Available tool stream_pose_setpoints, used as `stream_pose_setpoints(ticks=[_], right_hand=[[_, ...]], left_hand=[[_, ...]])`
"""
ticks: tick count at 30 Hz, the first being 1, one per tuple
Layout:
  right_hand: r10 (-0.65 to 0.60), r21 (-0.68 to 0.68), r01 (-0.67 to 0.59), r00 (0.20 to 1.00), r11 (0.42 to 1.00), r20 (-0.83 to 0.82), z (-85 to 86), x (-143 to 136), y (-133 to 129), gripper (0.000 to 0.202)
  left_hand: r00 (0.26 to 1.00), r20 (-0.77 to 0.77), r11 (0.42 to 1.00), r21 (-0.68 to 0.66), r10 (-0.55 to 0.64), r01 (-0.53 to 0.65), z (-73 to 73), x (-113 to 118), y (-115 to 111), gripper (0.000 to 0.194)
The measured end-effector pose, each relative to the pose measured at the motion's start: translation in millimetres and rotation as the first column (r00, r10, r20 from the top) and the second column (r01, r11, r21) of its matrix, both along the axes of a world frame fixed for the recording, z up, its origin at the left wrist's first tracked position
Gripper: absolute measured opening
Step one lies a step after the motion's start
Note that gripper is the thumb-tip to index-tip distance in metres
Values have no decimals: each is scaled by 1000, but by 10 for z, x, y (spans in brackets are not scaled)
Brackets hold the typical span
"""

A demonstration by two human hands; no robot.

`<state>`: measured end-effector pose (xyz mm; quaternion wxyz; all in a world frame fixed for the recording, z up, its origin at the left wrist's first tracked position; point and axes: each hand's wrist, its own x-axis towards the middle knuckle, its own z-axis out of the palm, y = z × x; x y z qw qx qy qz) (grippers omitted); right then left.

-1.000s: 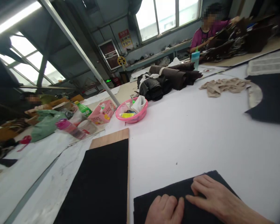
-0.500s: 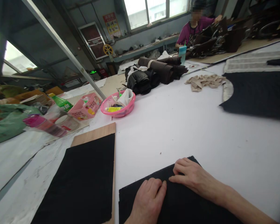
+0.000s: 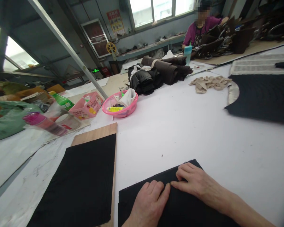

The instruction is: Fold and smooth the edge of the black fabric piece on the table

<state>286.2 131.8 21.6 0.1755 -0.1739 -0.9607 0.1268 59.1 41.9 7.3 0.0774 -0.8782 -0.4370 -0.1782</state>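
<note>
A black felt-like sheet (image 3: 180, 208) lies flat on the white table (image 3: 191, 129) at the near edge. My left hand (image 3: 149, 203) rests palm down on its left part, fingers together. My right hand (image 3: 195, 183) presses on the sheet's far edge, fingertips touching the left hand's fingers. Neither hand grips anything. A second black sheet (image 3: 82, 183) lies on a wooden board (image 3: 97, 134) to the left, apart from my hands.
A pink basket (image 3: 120, 106) of small items, a pink box (image 3: 87, 105) and a green bottle (image 3: 61, 101) stand at the left back. Dark rolled material (image 3: 161, 72), beige scraps (image 3: 209, 83) and a large black piece (image 3: 265, 97) lie farther off. A person in purple (image 3: 201, 26) works at the far bench.
The view dropped and shifted right in the first half second, then held nearly still. Both hands stay pressed on the black sheet, fingertips meeting; the sheet has not visibly moved.
</note>
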Motion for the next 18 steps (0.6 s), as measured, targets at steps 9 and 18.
stream_pose_setpoints(ticks=[9,18], right_hand=[[-39,-91,39,999,995,2,-71,151,80,22],[-22,-47,24,999,999,43,-101,170,32,27]], left_hand=[[998,-55,995,-97,-12,6,-8,-17,6,36],[988,-149,970,-243,-26,-11,119,23,0,40]])
